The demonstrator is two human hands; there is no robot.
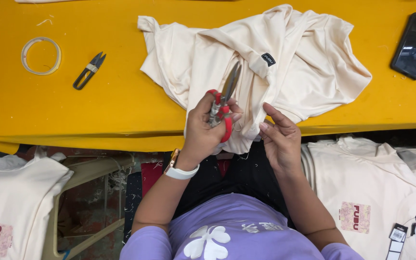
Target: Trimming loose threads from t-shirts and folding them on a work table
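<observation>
left hand [208,129] closed on red snips [223,103]; right hand [279,137] open, pinching garment [256,62] hem at worktop [73,110] edge — trimming seemingly underway; folded stacks [362,192] beside look finished

A bright yellow surface [97,110] fills the far half of the view, evenly lit, its near edge running left to right. On it, far left, lie a ring of tape [41,56] and, just beside it, small dark thread snips [89,71]; a black phone [414,45] lies at the far right. Below the edge, near left and near right, stand stacks of folded cream shirts [10,202]. A pale wooden frame [97,168] stands over a worn reddish floor [90,202] littered with threads.
</observation>
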